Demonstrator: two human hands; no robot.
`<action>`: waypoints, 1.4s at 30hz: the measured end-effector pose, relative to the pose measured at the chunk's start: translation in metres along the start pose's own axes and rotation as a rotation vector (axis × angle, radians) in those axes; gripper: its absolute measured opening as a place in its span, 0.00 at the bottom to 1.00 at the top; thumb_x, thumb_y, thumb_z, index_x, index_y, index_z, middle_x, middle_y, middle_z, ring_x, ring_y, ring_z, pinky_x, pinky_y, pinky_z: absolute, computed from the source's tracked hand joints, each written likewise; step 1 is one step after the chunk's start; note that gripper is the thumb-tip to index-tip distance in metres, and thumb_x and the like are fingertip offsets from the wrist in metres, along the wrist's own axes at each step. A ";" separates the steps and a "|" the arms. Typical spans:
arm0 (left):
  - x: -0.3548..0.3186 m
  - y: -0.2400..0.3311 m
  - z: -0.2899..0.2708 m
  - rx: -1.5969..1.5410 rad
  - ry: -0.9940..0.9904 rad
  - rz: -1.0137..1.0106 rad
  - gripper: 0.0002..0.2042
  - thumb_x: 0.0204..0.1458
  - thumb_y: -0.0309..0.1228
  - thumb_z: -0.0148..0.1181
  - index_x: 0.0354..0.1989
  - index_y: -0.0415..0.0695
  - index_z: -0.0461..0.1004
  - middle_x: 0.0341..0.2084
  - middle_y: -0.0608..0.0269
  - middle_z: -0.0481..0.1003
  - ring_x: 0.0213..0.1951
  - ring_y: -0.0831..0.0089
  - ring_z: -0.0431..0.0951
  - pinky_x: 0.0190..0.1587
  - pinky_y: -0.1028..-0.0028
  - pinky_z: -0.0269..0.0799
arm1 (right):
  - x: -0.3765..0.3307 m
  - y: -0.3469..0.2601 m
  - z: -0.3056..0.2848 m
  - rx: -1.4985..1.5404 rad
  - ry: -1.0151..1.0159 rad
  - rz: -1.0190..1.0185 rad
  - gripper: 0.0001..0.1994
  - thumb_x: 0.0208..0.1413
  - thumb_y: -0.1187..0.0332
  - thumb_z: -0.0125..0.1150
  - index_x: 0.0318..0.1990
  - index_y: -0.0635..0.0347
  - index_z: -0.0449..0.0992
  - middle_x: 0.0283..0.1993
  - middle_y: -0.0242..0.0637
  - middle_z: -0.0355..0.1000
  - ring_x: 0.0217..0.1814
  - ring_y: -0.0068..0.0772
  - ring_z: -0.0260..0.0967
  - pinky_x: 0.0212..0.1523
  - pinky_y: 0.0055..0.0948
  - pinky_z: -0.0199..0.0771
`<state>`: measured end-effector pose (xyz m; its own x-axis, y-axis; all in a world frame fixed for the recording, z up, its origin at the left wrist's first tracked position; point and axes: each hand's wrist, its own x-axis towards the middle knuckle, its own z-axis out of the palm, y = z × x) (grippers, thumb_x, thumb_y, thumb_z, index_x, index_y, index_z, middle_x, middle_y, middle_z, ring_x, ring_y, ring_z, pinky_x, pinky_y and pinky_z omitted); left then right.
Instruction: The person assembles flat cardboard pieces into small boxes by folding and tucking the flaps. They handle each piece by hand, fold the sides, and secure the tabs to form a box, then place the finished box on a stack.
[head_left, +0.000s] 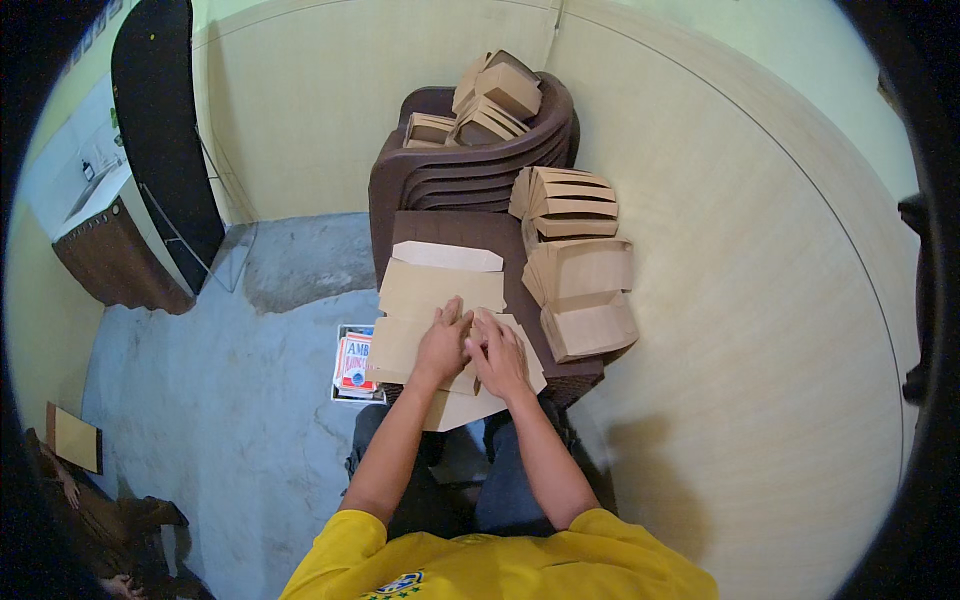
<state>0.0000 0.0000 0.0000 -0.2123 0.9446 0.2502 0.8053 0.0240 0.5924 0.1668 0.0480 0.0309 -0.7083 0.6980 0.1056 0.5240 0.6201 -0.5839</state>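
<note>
A flat, scored brown cardboard box blank lies across the dark brown seat in front of me, its pale flap at the far end. Underneath it, another cardboard sheet pokes out toward my lap. My left hand rests on the blank with its fingers stretched forward. Close beside it, my right hand lies on the cardboard near its right side, fingers extended and slightly bent. The fingertips of both hands almost meet. What lies directly beneath the palms is hidden.
Nested folded cardboard trays and open ones sit along the seat's right side. More boxes top the stacked brown chairs. Left of my knees stands a small bin with printed packs. A person is at lower left.
</note>
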 end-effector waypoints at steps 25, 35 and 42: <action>-0.002 0.046 -0.023 0.195 -0.098 -0.130 0.27 0.59 0.49 0.62 0.60 0.41 0.80 0.68 0.43 0.71 0.73 0.49 0.67 0.75 0.53 0.60 | 0.023 0.005 -0.025 0.074 0.238 0.159 0.42 0.62 0.53 0.68 0.76 0.69 0.58 0.68 0.62 0.72 0.67 0.63 0.71 0.68 0.53 0.69; 0.048 0.000 -0.017 0.353 0.000 0.071 0.56 0.41 0.64 0.74 0.78 0.47 0.61 0.79 0.59 0.59 0.82 0.55 0.50 0.81 0.46 0.43 | 0.077 0.009 -0.019 -0.113 0.234 0.368 0.32 0.54 0.62 0.74 0.65 0.66 0.72 0.59 0.62 0.74 0.63 0.63 0.73 0.65 0.54 0.73; 0.057 -0.021 -0.010 0.402 -0.095 0.000 0.64 0.40 0.76 0.64 0.83 0.49 0.51 0.83 0.63 0.52 0.83 0.60 0.45 0.83 0.48 0.35 | 0.091 -0.004 0.000 -0.182 0.373 0.446 0.31 0.50 0.63 0.77 0.59 0.68 0.75 0.61 0.59 0.74 0.66 0.62 0.72 0.65 0.53 0.75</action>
<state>-0.0342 0.0503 0.0098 -0.1756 0.9702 0.1667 0.9613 0.1326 0.2413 0.1000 0.1088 0.0427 -0.2053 0.9625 0.1771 0.8279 0.2673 -0.4930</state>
